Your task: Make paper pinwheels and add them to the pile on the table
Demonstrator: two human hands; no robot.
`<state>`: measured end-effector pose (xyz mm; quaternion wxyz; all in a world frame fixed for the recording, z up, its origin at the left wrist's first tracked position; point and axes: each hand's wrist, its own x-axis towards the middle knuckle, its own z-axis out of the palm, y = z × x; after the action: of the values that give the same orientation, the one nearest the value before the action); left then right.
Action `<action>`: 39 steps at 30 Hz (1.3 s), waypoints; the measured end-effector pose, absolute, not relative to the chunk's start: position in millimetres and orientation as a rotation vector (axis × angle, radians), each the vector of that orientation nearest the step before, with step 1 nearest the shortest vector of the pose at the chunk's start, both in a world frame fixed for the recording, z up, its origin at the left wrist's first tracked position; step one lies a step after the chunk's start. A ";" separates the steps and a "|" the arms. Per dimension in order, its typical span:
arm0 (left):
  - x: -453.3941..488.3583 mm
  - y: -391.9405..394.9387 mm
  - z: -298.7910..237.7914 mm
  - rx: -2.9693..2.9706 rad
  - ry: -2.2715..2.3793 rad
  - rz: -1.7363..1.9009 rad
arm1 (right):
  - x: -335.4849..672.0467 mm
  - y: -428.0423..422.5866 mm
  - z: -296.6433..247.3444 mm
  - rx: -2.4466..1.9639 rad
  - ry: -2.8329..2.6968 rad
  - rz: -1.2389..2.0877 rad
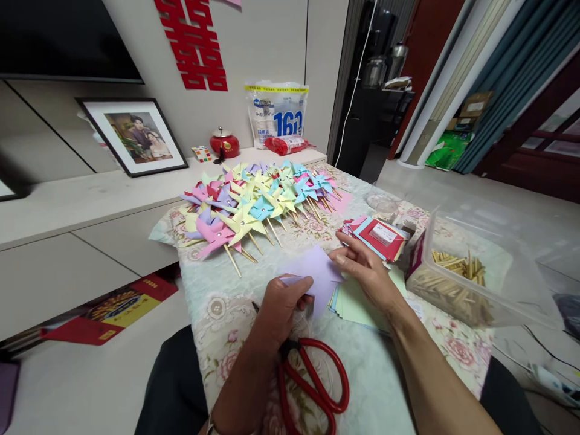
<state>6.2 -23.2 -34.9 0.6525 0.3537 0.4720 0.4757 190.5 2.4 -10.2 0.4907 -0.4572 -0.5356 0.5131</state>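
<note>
My left hand (290,296) pinches a sheet of light purple paper (321,281) between thumb and fingers. The paper is cut, and parts of it stick out or bend over. At its right edge my right hand (362,266) holds it with the fingertips, the index finger raised away from it. Under my left forearm lies a pair of red-handled scissors (338,386), its blades mostly hidden by the hand. Below the right hand is a stack of pale green and other coloured paper sheets (357,308).
Several finished paper pinwheels (263,208) on sticks lie across the table's far side. A clear plastic bin (512,272) on the right holds short wooden sticks (462,284). Behind the right hand is a pile of coloured paper packs (383,235). A flowered cloth (226,356) covers the table.
</note>
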 end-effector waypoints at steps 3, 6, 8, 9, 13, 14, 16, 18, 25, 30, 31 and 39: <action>5.6 -24.1 -35.2 0.819 1.082 1.022 | 188.6 -1.4 -6.6 -1.089 -1.289 1.475; 5.5 -24.9 -33.7 0.847 1.113 0.997 | 182.6 -7.2 -2.4 -1.083 -1.221 1.637; 5.5 -25.3 -32.3 0.883 1.150 0.985 | 179.2 -9.3 -1.2 -1.076 -1.199 1.682; 5.6 -25.5 -31.7 0.901 1.165 0.977 | 178.0 -9.6 -1.3 -1.078 -1.208 1.684; 6.5 -25.8 -30.1 0.923 1.204 0.945 | 176.7 -7.7 -5.7 -1.102 -1.288 1.627; 6.9 -25.9 -30.1 0.921 1.207 0.940 | 176.8 -6.9 -7.5 -1.114 -1.315 1.598; 7.3 -25.9 -30.9 0.920 1.205 0.936 | 177.2 -5.6 -11.7 -1.146 -1.372 1.524; 7.2 -25.9 -32.9 0.930 1.202 0.927 | 177.4 -5.1 -15.6 -1.181 -1.427 1.449; 7.2 -25.4 -37.3 0.846 1.128 0.994 | 173.9 -5.9 -17.7 -1.227 -1.404 1.409; 11.0 -26.6 -33.5 0.681 0.851 1.059 | 168.0 -4.9 -14.1 -1.214 -1.239 1.397; 11.8 -26.8 -33.8 0.658 0.820 1.071 | 166.9 -4.6 -14.3 -1.201 -1.215 1.392; 13.6 -25.1 -43.1 0.634 0.911 1.136 | 162.4 -5.5 -20.0 -1.149 -1.145 1.432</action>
<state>13.6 -25.1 -43.1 0.7010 0.2845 0.4093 0.5101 162.4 -5.5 -20.0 0.4697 -0.4690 -0.4671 0.5841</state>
